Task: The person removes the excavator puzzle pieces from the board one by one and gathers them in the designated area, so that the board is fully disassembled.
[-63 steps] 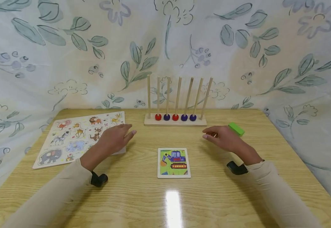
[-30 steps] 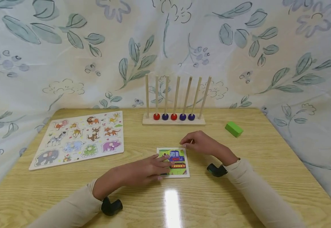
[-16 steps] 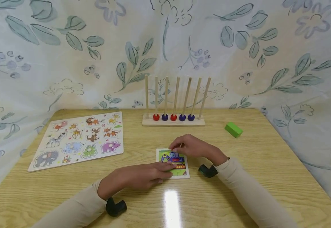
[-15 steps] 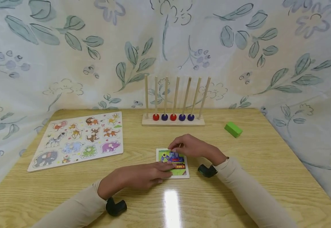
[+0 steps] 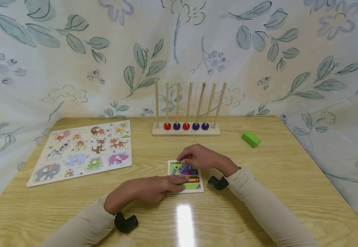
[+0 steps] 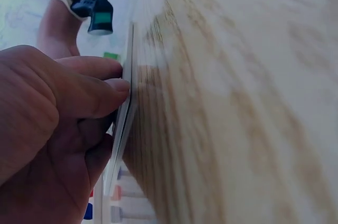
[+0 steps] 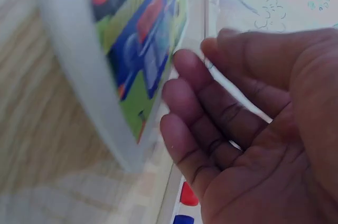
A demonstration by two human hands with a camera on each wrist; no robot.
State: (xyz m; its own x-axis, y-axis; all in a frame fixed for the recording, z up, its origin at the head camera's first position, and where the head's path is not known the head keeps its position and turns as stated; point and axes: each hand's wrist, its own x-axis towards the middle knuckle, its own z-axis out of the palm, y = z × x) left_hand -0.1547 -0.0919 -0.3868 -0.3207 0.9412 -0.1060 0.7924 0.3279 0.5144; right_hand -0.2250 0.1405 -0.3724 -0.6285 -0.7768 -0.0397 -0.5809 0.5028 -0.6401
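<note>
1. Excavator puzzle (image 5: 194,179) lies on the table (image 5: 290,164), well in from its far and side edges
2. Animal board (image 5: 128,147), well apart at left, holds animal pieces (image 5: 46,172)
3. Bead rack (image 5: 186,133), beyond, carries red and blue beads (image 5: 177,126)
4. Left hand (image 5: 149,188) rests nearly straight fingers on the puzzle
5. Right hand (image 5: 199,156), fingers loosely bent, at its far edge; contact I cannot tell

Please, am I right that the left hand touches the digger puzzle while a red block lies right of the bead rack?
The block right of the bead rack is green, not red, in the head view; the left hand touches the digger puzzle.
</note>
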